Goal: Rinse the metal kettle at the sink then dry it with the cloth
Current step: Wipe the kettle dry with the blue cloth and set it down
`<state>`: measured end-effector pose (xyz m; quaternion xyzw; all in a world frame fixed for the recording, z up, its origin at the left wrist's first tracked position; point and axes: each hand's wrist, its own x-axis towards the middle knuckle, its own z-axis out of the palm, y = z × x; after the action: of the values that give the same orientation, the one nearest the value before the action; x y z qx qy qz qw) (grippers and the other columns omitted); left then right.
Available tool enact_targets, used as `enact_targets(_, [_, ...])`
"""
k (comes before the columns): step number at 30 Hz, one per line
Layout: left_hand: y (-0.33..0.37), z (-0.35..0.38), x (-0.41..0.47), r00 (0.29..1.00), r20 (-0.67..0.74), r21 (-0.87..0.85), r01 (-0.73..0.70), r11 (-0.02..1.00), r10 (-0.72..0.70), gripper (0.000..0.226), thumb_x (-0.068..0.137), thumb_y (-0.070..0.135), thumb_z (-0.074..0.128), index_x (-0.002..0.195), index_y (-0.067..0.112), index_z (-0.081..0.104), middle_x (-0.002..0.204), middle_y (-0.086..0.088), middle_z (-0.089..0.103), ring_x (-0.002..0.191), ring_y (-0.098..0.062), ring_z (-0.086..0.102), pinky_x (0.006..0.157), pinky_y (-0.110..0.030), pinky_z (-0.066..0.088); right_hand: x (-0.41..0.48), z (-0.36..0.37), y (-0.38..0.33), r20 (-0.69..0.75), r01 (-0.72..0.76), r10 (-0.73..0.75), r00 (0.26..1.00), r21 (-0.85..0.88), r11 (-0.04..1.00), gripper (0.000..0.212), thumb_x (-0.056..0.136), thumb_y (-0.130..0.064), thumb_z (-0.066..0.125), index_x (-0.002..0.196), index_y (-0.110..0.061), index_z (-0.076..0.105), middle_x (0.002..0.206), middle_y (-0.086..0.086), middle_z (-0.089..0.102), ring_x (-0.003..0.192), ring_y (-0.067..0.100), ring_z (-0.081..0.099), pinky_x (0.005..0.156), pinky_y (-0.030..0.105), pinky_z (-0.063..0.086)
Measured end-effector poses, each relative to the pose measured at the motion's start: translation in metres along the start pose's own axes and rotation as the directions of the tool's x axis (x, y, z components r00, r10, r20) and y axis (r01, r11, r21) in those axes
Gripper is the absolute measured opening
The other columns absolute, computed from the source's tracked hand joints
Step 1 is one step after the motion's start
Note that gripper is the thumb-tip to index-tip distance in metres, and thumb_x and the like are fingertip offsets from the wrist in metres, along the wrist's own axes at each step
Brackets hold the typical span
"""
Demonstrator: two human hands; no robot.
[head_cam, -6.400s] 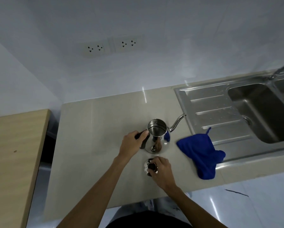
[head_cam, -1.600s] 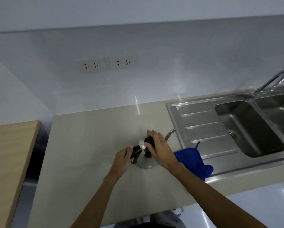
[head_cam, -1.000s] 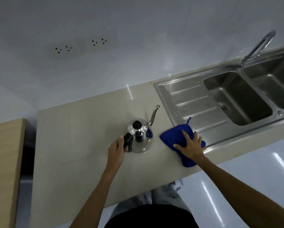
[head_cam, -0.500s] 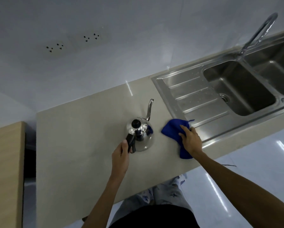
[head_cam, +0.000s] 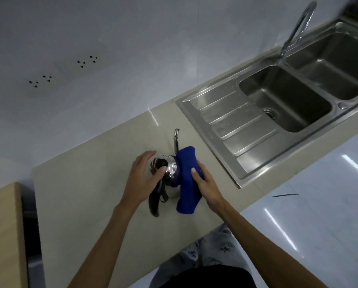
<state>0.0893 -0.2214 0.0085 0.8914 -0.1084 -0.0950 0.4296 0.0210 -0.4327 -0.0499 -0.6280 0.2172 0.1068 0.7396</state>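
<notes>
The shiny metal kettle (head_cam: 170, 169) stands on the beige counter (head_cam: 86, 173), lid on, thin spout pointing away from me and black handle (head_cam: 155, 201) pointing toward me. My left hand (head_cam: 142, 179) rests on the lid's black knob, thumb on it and fingers spread over the kettle's left side. My right hand (head_cam: 205, 186) presses the blue cloth (head_cam: 186, 179) against the kettle's right side. The cloth hides that side and hangs down to the counter.
A stainless double sink (head_cam: 286, 96) with a ribbed draining board (head_cam: 234, 123) lies right of the kettle, a tall curved tap (head_cam: 294, 28) behind it. A wooden surface (head_cam: 3, 235) sits at the far left. The counter's front edge is close behind my wrists.
My right hand lifted the blue cloth off the counter and brought it against the kettle's right side. My left hand left the handle and moved onto the lid. The handle now points toward me.
</notes>
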Motion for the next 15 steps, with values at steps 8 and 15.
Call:
enact_targets(8, [-0.008, 0.023, 0.020, 0.993, 0.079, 0.089, -0.090, 0.992, 0.083, 0.073, 0.086, 0.061, 0.055, 0.148, 0.025, 0.046, 0.159, 0.006, 0.039, 0.146, -0.011, 0.036, 0.120, -0.042, 0.037, 0.029, 0.032, 0.021, -0.205, 0.029, -0.105, 0.973, -0.344, 0.938, 0.064, 0.094, -0.065, 0.019, 0.153, -0.040, 0.017, 0.155, -0.004, 0.037, 0.137, 0.020, 0.040, 0.116, 0.056, 0.025])
enact_targets(15, [-0.011, 0.035, 0.020, 0.986, -0.023, 0.098, -0.162, 0.982, 0.165, 0.055, 0.097, 0.045, 0.049, 0.143, 0.015, 0.052, 0.156, -0.001, 0.045, 0.145, -0.019, 0.040, 0.117, -0.052, 0.039, 0.052, 0.029, 0.023, -0.125, 0.159, -0.163, 0.979, -0.041, 0.986, 0.040, 0.106, -0.032, 0.033, 0.143, -0.044, 0.044, 0.160, -0.010, 0.027, 0.146, 0.016, 0.032, 0.123, 0.043, 0.025])
